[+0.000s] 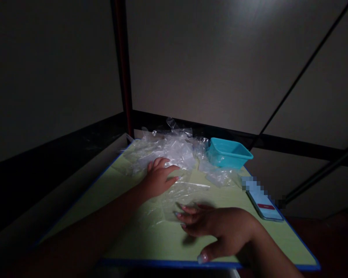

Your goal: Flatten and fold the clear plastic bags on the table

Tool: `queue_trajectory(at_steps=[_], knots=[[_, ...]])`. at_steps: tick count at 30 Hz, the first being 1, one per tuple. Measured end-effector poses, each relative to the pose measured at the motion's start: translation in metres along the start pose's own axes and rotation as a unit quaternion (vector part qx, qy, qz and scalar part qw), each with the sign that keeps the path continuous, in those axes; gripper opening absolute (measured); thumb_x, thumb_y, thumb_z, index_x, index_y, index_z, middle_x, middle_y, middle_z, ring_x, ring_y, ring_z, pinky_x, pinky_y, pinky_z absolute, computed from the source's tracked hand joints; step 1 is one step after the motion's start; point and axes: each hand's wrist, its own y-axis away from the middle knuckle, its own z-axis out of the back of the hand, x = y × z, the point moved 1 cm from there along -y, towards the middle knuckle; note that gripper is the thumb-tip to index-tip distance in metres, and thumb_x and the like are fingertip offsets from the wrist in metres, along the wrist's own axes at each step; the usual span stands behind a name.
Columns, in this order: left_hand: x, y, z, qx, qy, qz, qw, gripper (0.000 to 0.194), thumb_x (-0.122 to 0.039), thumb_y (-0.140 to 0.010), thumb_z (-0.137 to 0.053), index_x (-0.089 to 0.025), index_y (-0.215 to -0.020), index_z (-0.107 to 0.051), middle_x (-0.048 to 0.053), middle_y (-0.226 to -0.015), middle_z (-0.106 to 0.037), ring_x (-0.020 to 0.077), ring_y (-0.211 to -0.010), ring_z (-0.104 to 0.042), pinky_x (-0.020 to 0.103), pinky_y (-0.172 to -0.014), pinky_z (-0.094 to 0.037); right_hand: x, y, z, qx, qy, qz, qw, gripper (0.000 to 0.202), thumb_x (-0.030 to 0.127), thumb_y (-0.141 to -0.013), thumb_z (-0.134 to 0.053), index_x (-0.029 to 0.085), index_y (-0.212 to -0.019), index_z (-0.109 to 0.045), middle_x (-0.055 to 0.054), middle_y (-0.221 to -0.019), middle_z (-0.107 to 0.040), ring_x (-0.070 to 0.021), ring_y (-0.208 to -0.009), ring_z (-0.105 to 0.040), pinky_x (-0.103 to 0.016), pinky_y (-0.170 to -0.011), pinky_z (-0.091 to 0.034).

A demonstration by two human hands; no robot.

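Both hands lie open, palms down, on a clear plastic bag (174, 197) at mid-mat (127, 243). The left hand (158, 178) presses flat near the heaped bags (165, 148) (far edge); the right hand (217, 227) spreads its fingers.

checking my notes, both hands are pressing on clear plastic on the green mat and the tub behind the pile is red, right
Not quite: the head view shows the tub is teal. The left hand and right hand do rest on clear plastic on the green mat.

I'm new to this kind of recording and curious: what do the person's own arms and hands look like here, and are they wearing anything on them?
Both forearms are bare, with no sleeves showing. The left hand and right hand wear no gloves. The right hand has long, pale polished nails. No rings, watch or bracelets can be made out, though the light is dim.
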Motion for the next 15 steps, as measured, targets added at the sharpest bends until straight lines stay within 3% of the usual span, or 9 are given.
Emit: queue_trajectory(at_steps=[10, 15], knots=[[-0.0019, 0.0028, -0.0021, 0.083, -0.001, -0.017, 0.996, 0.04, -0.039, -0.08, -0.057, -0.032, -0.12, -0.057, 0.008, -0.129, -0.044, 0.0312, -0.122, -0.032, 0.047, -0.099, -0.026, -0.0091, -0.0022, -0.0062, -0.021, -0.035, 0.026, 0.999, 0.062, 0.037, -0.083, -0.058, 0.015, -0.138, -0.038, -0.013, -0.146, -0.028, -0.0232, -0.138, -0.013, -0.042, -0.112, -0.011], [-0.0024, 0.0065, 0.0029, 0.14, -0.029, -0.021, 0.989, 0.072, -0.043, -0.074, -0.064, -0.04, -0.138, -0.03, 0.01, -0.152, -0.009, 0.039, -0.136, -0.003, 0.064, -0.1, -0.008, -0.0092, -0.0064, 0.0019, -0.051, -0.071, 0.069, 0.994, 0.056, 0.037, -0.085, -0.056, 0.008, -0.133, -0.045, -0.017, -0.141, -0.037, -0.0213, -0.134, -0.027, -0.035, -0.111, -0.017]])
